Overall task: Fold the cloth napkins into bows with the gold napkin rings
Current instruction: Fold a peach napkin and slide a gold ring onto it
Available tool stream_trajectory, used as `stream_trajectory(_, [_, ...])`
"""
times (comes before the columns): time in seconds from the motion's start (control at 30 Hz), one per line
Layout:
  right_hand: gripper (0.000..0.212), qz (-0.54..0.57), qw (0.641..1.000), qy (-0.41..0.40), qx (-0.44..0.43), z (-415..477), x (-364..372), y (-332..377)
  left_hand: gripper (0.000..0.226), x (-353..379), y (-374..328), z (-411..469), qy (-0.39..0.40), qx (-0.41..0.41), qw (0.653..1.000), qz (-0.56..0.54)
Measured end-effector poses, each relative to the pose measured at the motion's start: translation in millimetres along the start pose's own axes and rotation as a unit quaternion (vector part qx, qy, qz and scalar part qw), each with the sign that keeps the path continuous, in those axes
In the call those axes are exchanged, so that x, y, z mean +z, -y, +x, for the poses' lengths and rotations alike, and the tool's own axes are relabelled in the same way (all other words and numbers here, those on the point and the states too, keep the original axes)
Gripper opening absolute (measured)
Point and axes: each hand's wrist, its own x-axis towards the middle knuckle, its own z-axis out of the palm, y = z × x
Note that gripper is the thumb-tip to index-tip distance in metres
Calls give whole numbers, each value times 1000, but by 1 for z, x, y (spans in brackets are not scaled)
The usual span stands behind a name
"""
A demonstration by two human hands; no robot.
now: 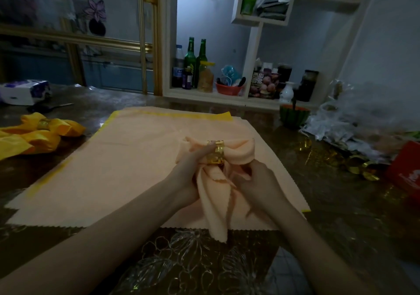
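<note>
peach napkin [238,151] | gold ring [216,155] | yellow bow [34,133] | green bottles [189,62]

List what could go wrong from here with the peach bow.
1. The right hand pinches the peach napkin just below the gold ring; a hard tug might pull the loops uneven.
2. The left hand holds the ring; slackening could let it slide off-centre.
3. The tails lie over the flat napkins and might drag them.
</note>
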Motion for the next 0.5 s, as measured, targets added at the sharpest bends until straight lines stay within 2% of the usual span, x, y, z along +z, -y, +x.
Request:
stream_trajectory(0.07, [13, 32, 999, 26, -13, -3, 13, 0, 58, 0, 0, 1, 4, 14, 1000, -2])
stream_trajectory(0.17, [24, 177, 977, 92, 70, 0, 10, 4, 54, 1, -2, 3, 7, 30, 1000, 4])
stream_trajectory(0.23, [23, 237, 961, 90, 112, 4, 6, 2, 49, 0, -7, 3, 0, 38, 999, 10])
stream_trajectory(0.33, [17, 331, 928, 76, 157, 6, -6, 0, 57, -5, -15, 6, -14, 43, 999, 8])
stream_trajectory(0.4, [16, 325, 930, 72, 158, 5, -12, 2, 59, -6, -16, 7, -20, 47, 998, 20])
stream_trajectory(0.5, [19, 222, 966, 45, 122, 5, -9, 2, 49, -4, -13, 7, -27, 74, 995, 57])
